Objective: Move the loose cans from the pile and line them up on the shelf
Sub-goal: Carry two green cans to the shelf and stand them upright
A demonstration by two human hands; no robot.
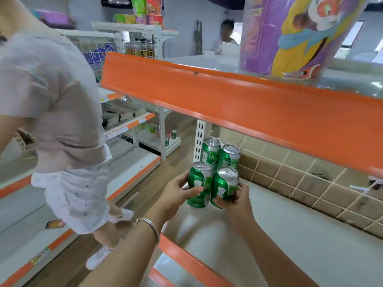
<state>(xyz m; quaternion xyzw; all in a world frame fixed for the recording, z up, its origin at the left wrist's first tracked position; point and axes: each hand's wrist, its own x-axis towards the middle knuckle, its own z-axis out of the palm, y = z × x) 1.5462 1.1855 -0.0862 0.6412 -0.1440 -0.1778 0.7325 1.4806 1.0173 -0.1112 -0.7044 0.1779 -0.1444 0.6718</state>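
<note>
Left can (200,183) sits gripped in the left hand (176,195), right can (224,186) in the right hand (238,206), both touching

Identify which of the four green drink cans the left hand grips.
The front-left green metal can: left hand wraps it; right hand holds the front-right can.

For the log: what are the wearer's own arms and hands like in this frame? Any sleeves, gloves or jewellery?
Both arms are bare as far as the frame shows, with no sleeves and no gloves. The left hand has a thin silver bangle round its wrist. The right hand and its wrist show no watch, ring or band.
</note>
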